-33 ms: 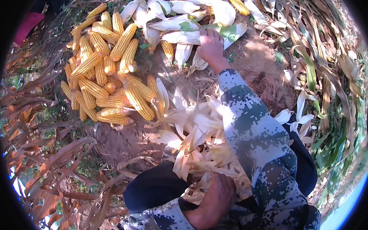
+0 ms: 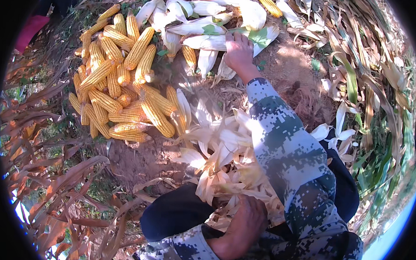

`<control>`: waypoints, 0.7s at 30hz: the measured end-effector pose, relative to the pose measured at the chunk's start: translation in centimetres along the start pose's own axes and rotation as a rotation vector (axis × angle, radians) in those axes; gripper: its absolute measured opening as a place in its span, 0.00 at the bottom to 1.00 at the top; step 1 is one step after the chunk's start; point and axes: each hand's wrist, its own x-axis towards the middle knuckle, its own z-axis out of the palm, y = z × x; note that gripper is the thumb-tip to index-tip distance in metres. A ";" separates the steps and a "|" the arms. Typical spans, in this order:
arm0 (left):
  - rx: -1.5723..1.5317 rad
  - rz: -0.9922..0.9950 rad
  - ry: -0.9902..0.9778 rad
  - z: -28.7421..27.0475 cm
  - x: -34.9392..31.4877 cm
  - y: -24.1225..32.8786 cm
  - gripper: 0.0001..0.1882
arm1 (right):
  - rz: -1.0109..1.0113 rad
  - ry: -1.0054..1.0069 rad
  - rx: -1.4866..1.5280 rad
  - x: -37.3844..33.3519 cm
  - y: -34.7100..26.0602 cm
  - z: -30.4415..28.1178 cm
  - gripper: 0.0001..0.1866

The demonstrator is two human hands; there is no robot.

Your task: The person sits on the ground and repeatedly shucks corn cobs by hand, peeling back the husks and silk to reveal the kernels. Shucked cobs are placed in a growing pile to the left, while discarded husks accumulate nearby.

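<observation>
At the far side, my right hand (image 2: pixel 239 52) is closed on the end of an ear of corn in its pale husk (image 2: pixel 204 42). Several more unhusked ears (image 2: pixel 193 28) lie around it, some with green leaves on them. Close to my body, between my legs, my left hand (image 2: pixel 243 227) is curled closed above a heap of loose husks (image 2: pixel 230 153). Whatever it holds, if anything, is hidden. To the left lies a pile of bare yellow corn cobs (image 2: pixel 111 81), their kernels showing.
Dry brown corn leaves (image 2: pixel 73 185) cover the ground on the left. Dry and green stalks (image 2: pixel 374 90) line the right side. Bare reddish soil (image 2: pixel 297 64) shows beyond my right sleeve. My bent knees (image 2: pixel 175 211) frame the husk heap. Something pink (image 2: pixel 32 32) sits at the upper left.
</observation>
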 end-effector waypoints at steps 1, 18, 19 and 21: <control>-0.007 -0.005 0.009 -0.2 0.0 -0.4 0.20 | 0.017 -0.082 -0.086 0.2 0.1 0.2 0.26; 0.052 -0.414 0.420 -3.4 -2.0 -3.3 0.24 | 0.388 -0.605 1.354 -19.0 0.1 -11.1 0.26; 0.012 -0.435 0.458 -3.8 -2.4 -3.6 0.26 | 0.449 -0.660 1.216 -19.7 -0.6 -12.0 0.27; -0.088 -0.530 0.530 -4.6 -3.3 -4.5 0.37 | 0.449 -0.586 1.235 -21.5 -2.1 -14.3 0.32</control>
